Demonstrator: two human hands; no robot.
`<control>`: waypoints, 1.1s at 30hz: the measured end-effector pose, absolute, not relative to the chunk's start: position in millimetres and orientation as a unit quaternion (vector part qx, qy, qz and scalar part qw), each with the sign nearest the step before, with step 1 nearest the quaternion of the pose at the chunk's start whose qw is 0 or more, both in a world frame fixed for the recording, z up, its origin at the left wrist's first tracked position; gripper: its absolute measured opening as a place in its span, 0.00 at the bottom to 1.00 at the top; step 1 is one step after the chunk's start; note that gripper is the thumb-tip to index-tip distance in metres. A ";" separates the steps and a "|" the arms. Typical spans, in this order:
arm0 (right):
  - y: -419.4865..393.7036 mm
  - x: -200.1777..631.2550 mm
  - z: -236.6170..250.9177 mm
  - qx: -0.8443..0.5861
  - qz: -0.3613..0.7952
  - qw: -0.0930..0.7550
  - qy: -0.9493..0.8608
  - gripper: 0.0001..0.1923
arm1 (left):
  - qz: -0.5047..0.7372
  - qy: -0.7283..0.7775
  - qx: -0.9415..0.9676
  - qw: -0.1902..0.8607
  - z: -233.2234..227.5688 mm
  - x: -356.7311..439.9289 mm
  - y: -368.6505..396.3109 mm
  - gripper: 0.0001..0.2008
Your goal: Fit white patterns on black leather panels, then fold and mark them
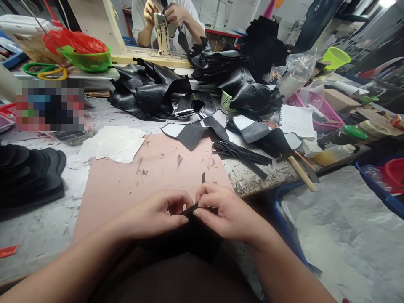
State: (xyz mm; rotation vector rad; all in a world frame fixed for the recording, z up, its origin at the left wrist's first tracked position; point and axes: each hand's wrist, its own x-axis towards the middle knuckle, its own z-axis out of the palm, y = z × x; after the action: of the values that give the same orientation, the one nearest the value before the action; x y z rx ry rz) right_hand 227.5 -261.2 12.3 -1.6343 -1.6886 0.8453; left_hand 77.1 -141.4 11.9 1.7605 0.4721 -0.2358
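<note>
Just above the near edge of the pink board, both my hands pinch the edge of a black piece of leather-like material. My left hand has thumb and fingers closed on the edge from the left. Close beside it, my right hand pinches the same edge, fingertips nearly touching the left ones. A narrow black strip sticks up past my right fingers; its lower part is hidden. The piece hangs down toward my lap, where dark clothing makes its outline hard to see.
White sheets lie on the board's far left corner. Black strips and a wooden-handled tool are at right. Black leather pieces pile up behind. Stacked black pieces stand left. Across the table, another person's hands work at a machine.
</note>
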 end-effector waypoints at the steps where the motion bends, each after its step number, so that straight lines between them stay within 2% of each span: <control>1: -261.2 226.6 13.1 -0.624 0.313 0.312 -0.644 0.10 | -0.094 0.206 0.764 0.604 11.7 79.0 -141.9 0.09; 5: -261.7 227.5 14.4 -0.638 0.305 0.296 -0.642 0.09 | -0.070 0.241 0.747 0.616 7.8 82.9 -145.7 0.13; 11: -261.9 236.7 11.0 -0.629 0.363 0.346 -0.593 0.09 | -0.079 0.300 0.736 0.601 6.4 80.8 -149.4 0.11; 25: -258.4 234.3 4.8 -0.663 0.339 0.311 -0.591 0.07 | -0.120 0.234 0.788 0.557 12.4 86.0 -143.0 0.11; 29: -260.5 227.4 0.0 -0.685 0.262 0.317 -0.601 0.07 | -0.094 0.250 0.793 0.548 8.0 89.4 -142.0 0.09; 33: -263.5 210.9 -12.7 -0.714 0.025 0.326 -0.618 0.06 | -0.065 0.313 0.787 0.528 1.5 90.1 -141.4 0.10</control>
State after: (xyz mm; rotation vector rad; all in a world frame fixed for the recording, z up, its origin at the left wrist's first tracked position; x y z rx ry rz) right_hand 210.9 -263.5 -12.7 -1.8721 -1.6206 0.0652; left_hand 90.1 -141.4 1.5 1.8806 0.7482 -0.1553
